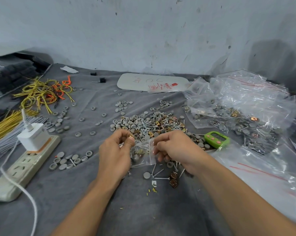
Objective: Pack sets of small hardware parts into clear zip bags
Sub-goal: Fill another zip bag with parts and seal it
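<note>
Here, in the head view, 2 hands are meeting just above a grey-clothed desk [143,210]. The left hand [115,150] is pinching a small brass-coloured part [130,136] beside the mouth of a clear zip bag [143,155]. The right hand [173,149] is pinching the bag's other top edge. The bag is looking thin, limp, slippery and light, so gripping its rim is seeming safest. Both wrists are angling inward.

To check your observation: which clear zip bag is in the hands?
The small zip bag held between left hand and right hand; the other bags lie piled aside.
</note>
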